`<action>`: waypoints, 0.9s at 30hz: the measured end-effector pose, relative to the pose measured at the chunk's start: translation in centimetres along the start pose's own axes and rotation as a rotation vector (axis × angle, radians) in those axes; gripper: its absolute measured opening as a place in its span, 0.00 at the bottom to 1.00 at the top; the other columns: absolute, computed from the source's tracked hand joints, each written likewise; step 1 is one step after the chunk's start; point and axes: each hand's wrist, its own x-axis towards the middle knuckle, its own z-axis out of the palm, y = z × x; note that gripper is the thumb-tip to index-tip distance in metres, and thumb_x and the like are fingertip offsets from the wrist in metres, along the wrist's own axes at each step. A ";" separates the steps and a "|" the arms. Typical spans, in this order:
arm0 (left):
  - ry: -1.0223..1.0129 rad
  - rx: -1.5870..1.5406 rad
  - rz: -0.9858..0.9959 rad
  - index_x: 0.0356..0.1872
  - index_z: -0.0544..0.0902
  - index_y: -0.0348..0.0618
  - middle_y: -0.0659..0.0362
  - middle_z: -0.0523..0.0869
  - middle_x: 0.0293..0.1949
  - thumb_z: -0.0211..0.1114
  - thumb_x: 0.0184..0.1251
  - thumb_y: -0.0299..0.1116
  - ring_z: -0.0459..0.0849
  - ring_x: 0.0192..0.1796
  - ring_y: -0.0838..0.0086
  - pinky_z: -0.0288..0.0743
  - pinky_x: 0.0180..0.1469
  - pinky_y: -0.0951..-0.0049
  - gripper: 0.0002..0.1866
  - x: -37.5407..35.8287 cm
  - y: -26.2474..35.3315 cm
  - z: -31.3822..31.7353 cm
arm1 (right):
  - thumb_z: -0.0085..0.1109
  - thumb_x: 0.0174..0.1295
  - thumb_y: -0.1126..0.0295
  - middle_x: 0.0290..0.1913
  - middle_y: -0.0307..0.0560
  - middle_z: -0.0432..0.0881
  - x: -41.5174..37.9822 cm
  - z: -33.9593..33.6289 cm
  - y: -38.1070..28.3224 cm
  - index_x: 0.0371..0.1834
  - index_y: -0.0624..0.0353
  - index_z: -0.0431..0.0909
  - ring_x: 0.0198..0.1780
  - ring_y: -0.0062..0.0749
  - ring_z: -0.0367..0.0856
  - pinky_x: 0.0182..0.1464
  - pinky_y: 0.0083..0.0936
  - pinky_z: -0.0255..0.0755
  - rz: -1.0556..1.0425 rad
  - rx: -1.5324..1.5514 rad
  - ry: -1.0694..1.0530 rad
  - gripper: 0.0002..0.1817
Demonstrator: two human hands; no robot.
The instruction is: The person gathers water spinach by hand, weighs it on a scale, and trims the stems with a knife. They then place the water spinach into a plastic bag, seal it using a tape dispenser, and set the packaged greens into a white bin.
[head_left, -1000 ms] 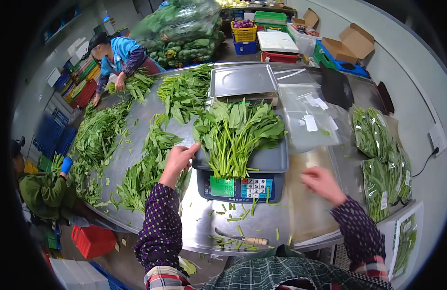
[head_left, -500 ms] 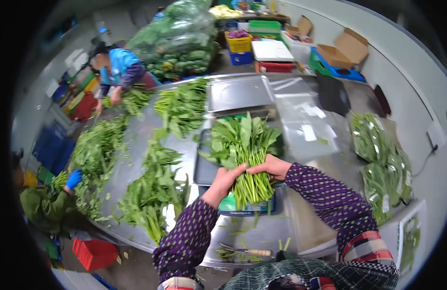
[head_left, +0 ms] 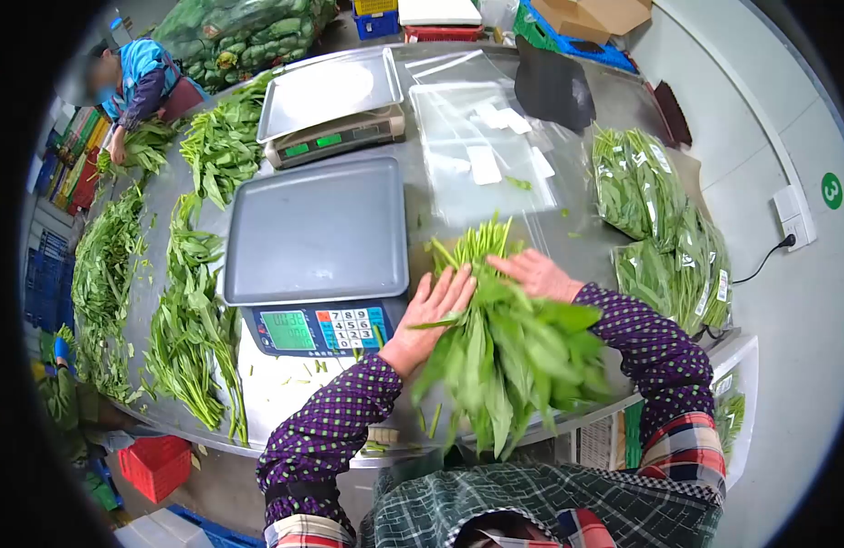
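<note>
A bunch of leafy greens is held between my hands over the near side of the table. Its cut stems point away from me and its leaves hang toward me, somewhat blurred. My left hand presses against the left side of the stems with its fingers extended along them. On the other side, my right hand grips the bunch, with part of its fingers behind the greens. Left of the bunch stands a digital scale with a grey tray, a lit green display and a keypad; nothing lies on the tray.
Behind stands a second scale. Clear plastic bags with white labels lie on the table. Bagged greens are at the right, loose greens at the left. A co-worker handles greens at far left.
The bunch has turned over, from leaves away from me to stems away. My hands moved it off the scale to the right. The view has shifted, showing the scale display.
</note>
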 end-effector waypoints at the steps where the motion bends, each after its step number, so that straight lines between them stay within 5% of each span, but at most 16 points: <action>1: -0.040 -0.008 0.043 0.69 0.62 0.36 0.49 0.60 0.72 0.53 0.58 0.37 0.62 0.71 0.59 0.56 0.70 0.53 0.34 -0.6 1.5 2.0 | 0.55 0.51 0.69 0.66 0.50 0.67 -1.6 2.1 -1.0 0.68 0.50 0.66 0.49 0.32 0.73 0.48 0.29 0.68 -0.145 -0.176 0.041 0.34; 5: -0.127 -0.085 -0.026 0.67 0.65 0.36 0.50 0.63 0.71 0.55 0.57 0.30 0.63 0.71 0.59 0.57 0.70 0.56 0.33 -1.3 2.8 1.3 | 0.56 0.52 0.71 0.67 0.52 0.66 -3.6 1.3 -1.6 0.64 0.50 0.69 0.52 0.37 0.73 0.49 0.31 0.69 -0.056 -0.013 -0.101 0.31; 6: -0.074 -0.225 -0.101 0.67 0.66 0.37 0.49 0.63 0.70 0.56 0.56 0.26 0.63 0.71 0.58 0.57 0.70 0.56 0.32 -2.0 2.6 0.8 | 0.58 0.51 0.71 0.63 0.53 0.70 -3.7 0.0 -1.4 0.54 0.54 0.75 0.52 0.37 0.75 0.50 0.31 0.71 -0.059 -0.065 0.004 0.23; 9: 0.231 -0.503 -0.499 0.57 0.74 0.36 0.47 0.76 0.58 0.64 0.51 0.23 0.77 0.57 0.56 0.72 0.59 0.61 0.27 -3.7 2.9 0.4 | 0.61 0.46 0.73 0.57 0.51 0.76 -5.6 -2.2 0.7 0.46 0.56 0.78 0.50 0.36 0.78 0.49 0.33 0.73 0.016 0.135 0.130 0.19; 10: 0.231 -0.497 -0.497 0.57 0.74 0.36 0.47 0.76 0.58 0.64 0.51 0.23 0.77 0.57 0.56 0.72 0.59 0.61 0.27 -3.6 3.0 0.4 | 0.63 0.51 0.74 0.44 0.49 0.81 -5.3 -1.8 0.6 0.40 0.61 0.79 0.40 0.36 0.81 0.43 0.32 0.76 0.233 0.236 0.305 0.12; 11: 0.273 -0.513 -0.574 0.55 0.75 0.35 0.47 0.78 0.55 0.64 0.53 0.25 0.78 0.54 0.56 0.74 0.55 0.62 0.24 -3.2 3.3 0.3 | 0.63 0.51 0.74 0.44 0.49 0.81 -5.0 -1.5 0.8 0.40 0.61 0.79 0.40 0.36 0.81 0.43 0.32 0.76 0.234 0.239 0.309 0.12; 13: 0.312 -0.530 -0.655 0.52 0.77 0.35 0.48 0.80 0.51 0.65 0.55 0.27 0.80 0.50 0.56 0.76 0.52 0.63 0.21 -2.0 4.2 -0.1 | 0.61 0.57 0.73 0.36 0.48 0.81 -4.0 -1.0 1.2 0.38 0.65 0.79 0.33 0.40 0.81 0.39 0.31 0.76 0.877 0.858 0.227 0.08; 17: 0.280 -0.556 -0.456 0.54 0.76 0.37 0.47 0.78 0.55 0.68 0.56 0.35 0.76 0.57 0.54 0.71 0.57 0.59 0.24 2.5 6.5 -2.6 | 0.62 0.61 0.67 0.33 0.50 0.81 0.3 -0.1 0.0 0.37 0.65 0.80 0.31 0.45 0.80 0.38 0.31 0.76 0.597 0.795 0.393 0.11; 19: 0.168 -0.549 -0.345 0.59 0.74 0.41 0.47 0.70 0.64 0.66 0.58 0.45 0.68 0.65 0.51 0.61 0.65 0.50 0.29 2.4 9.1 -1.7 | 0.63 0.59 0.61 0.36 0.50 0.83 3.0 -0.4 -0.1 0.39 0.61 0.81 0.32 0.47 0.80 0.38 0.33 0.76 0.546 0.708 0.212 0.14; 23: 0.062 -0.489 -0.295 0.64 0.72 0.45 0.49 0.66 0.69 0.63 0.62 0.50 0.62 0.71 0.53 0.51 0.69 0.48 0.32 0.7 12.0 0.6 | 0.64 0.56 0.58 0.37 0.51 0.82 7.7 1.8 0.4 0.43 0.59 0.81 0.34 0.50 0.81 0.37 0.38 0.75 0.552 0.486 0.161 0.18; 25: 0.070 -0.463 -0.291 0.64 0.72 0.45 0.50 0.66 0.69 0.63 0.62 0.49 0.61 0.71 0.54 0.51 0.70 0.48 0.31 0.3 12.4 1.0 | 0.66 0.53 0.62 0.31 0.53 0.81 10.4 3.1 1.1 0.32 0.56 0.79 0.35 0.48 0.83 0.35 0.41 0.76 0.430 0.330 0.053 0.11; 27: 0.063 -0.451 -0.294 0.64 0.72 0.46 0.51 0.66 0.69 0.62 0.62 0.49 0.61 0.71 0.54 0.50 0.70 0.48 0.31 0.0 12.4 1.4 | 0.63 0.53 0.64 0.31 0.52 0.80 12.2 7.0 2.3 0.32 0.54 0.79 0.33 0.51 0.82 0.33 0.43 0.75 0.313 0.312 0.043 0.08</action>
